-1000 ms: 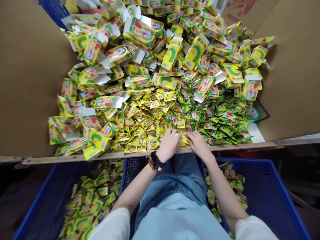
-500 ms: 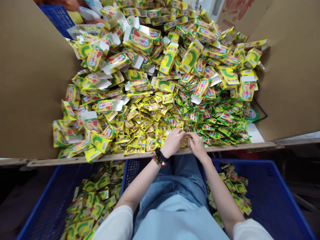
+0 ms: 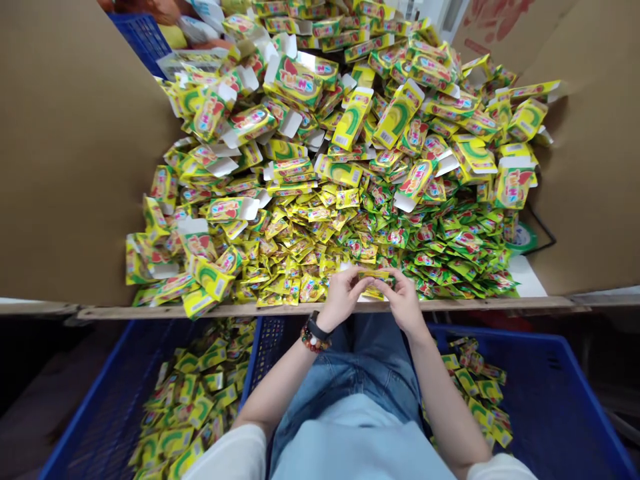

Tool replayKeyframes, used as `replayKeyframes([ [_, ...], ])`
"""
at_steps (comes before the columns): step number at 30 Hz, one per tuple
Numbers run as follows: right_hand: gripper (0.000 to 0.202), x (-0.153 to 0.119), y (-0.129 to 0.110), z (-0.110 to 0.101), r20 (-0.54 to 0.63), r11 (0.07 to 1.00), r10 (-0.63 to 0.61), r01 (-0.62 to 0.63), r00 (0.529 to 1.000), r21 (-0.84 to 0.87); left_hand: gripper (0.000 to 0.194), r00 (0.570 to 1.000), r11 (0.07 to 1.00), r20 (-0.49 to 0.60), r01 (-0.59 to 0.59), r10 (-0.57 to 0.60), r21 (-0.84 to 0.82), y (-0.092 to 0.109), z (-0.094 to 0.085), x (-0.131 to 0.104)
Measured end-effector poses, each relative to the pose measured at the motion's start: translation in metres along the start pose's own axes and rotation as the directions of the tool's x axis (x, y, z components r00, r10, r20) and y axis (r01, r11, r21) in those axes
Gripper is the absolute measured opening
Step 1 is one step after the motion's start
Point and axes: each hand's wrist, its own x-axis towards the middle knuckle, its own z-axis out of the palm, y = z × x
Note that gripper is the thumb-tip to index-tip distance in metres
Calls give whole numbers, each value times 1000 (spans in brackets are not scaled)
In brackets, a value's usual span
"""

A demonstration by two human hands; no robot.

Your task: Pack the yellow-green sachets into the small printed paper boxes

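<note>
My left hand [image 3: 341, 297] and my right hand [image 3: 404, 303] meet at the front edge of the table. Their fingers are closed round the two ends of a small yellow-and-green candy pack [image 3: 376, 274], thumbs toward me. Much of it is covered, and I cannot tell whether it is a box or a sachet. Just beyond my hands lie heaped yellow candy sachets [image 3: 295, 247] and, to the right, green candy sachets [image 3: 457, 247]. Behind them rises a pile of small candy boxes [image 3: 295, 83], many with white end flaps sticking out.
Cardboard walls [image 3: 75, 153] flank the table on both sides. Below its wooden front edge [image 3: 290, 309], a left blue crate [image 3: 110, 400] and a right blue crate [image 3: 545, 400] hold candy boxes. A tape roll [image 3: 523, 237] lies by the right wall.
My hands have moved slightly apart, and the pack now shows between them. The whole view has shifted a little, with the pile appearing farther right.
</note>
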Motion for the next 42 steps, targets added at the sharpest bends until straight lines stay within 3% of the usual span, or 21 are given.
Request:
replayKeyframes([
  [2,21,-1,3,-6,-29,1000,8,-8,1000,-6,18,996,988,-62,-61,71,142,-5,-36,7],
  [3,22,-1,4,-10,-68,1000,9,-9,998,1,17,977,967,-182,-62,110,249,-9,-62,13],
  [5,25,0,7,-19,-154,998,33,-24,987,60,22,864,865,-465,76,191,497,-18,-121,29],
  [6,27,1,8,-22,-179,994,54,-36,982,103,30,825,792,-531,188,195,581,-23,-151,38],
  [8,30,1,9,-25,-208,983,88,-51,974,177,41,842,666,-518,302,148,682,-32,-201,55],
  [10,30,1,8,-23,-218,976,94,-47,971,212,39,906,581,-421,314,55,751,-39,-234,69],
  [12,29,-1,6,-19,-218,972,94,-42,972,232,36,952,529,-306,269,-19,805,-42,-251,79],
  [14,29,-2,2,-14,-218,964,107,-47,970,263,38,973,507,-228,213,-33,835,-39,-257,85],
  [17,31,-4,-7,-11,-233,946,131,-51,964,320,46,981,509,-185,134,51,850,-25,-245,82],
  [19,32,-6,-17,-8,-235,941,125,-40,964,336,53,981,546,-137,39,140,837,-11,-219,72],
  [21,33,-8,-28,-3,-222,941,101,-20,970,338,57,982,626,-6,-115,189,771,2,-176,55],
  [24,31,-10,-43,3,-190,953,46,14,981,304,58,956,724,239,-284,168,628,10,-100,24],
  [25,30,-10,-46,4,-184,962,21,30,983,270,59,951,754,261,-292,165,589,10,-76,15],
  [28,24,-8,-49,-2,-181,991,-51,72,982,109,61,974,846,151,-223,170,484,4,-26,-7],
  [32,9,-5,-49,-17,-50,962,-93,77,994,-261,58,984,906,8,-165,175,390,-4,2,-20],
  [36,22,-8,-61,-17,61,775,-184,183,981,-605,56,983,934,-24,-164,181,317,-12,16,-25],
  [39,38,-11,-71,-10,199,636,-195,278,960,-719,55,982,942,-26,-172,188,289,-17,22,-26],
  [42,43,-10,-75,-2,314,575,-165,350,935,-740,53,973,947,-24,-215,228,238,-19,27,-27],
])
